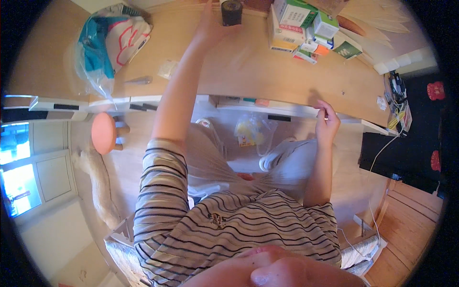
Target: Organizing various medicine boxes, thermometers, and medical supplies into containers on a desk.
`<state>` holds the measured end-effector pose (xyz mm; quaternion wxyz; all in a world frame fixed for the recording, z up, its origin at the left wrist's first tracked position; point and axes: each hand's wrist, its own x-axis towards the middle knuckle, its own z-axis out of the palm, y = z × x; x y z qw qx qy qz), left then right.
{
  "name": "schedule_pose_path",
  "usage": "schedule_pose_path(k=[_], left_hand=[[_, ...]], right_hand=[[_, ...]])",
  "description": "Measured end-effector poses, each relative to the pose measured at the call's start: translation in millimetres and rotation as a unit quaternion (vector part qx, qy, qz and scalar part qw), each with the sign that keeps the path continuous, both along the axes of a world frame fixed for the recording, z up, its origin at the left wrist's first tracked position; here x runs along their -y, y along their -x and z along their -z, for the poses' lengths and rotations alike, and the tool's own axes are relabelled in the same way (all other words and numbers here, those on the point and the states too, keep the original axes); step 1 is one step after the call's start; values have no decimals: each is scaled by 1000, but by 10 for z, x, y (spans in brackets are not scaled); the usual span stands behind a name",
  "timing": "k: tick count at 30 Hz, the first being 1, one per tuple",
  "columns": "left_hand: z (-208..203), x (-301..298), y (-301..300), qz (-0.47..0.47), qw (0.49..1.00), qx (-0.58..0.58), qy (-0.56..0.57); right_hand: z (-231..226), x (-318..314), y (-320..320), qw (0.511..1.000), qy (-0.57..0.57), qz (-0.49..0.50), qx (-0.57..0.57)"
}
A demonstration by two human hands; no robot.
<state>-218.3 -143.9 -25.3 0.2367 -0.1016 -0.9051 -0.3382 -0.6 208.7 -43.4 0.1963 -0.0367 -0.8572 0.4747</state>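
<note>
My left hand (216,29) is stretched to the far edge of the wooden desk, thumb and fingers spread. Just right of its fingers, and beyond the thumb, stands a dark cylindrical container (232,13), perhaps a cup or jar. The hand is beside it and not closed around it; whether the skin touches it I cannot tell. My right hand (328,118) hovers by the desk's front edge, fingers loosely bent and apart, nothing seen in it.
On the desk (229,67) are a teal-and-white plastic bag (112,45), a spoon-like utensil (138,80), a small clear packet (167,69) and stacked boxes (291,28). Tangled cables (398,98) lie at right. An orange-topped stool (103,133) stands left.
</note>
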Motion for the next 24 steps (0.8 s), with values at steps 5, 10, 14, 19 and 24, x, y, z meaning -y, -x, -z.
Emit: schedule_pose_path(k=[5,10,14,19,24], left_hand=[[-44,-147,525,55,988,15,-143],[139,-70,679,32,999,-35,-23],[190,22,676,61,996,-52,-42],[79,88,406,182,876,87,-437],[-650,-94,-280,448,604,68,-656]], right_hand=[[47,-50,56,1000,25,-1,18],[82,-110,47,997,66,-14,26],[80,-162,81,999,43,-4,16],[48,-146,71,998,49,-12,29],[115,-202,20,999,33,-24,-9]])
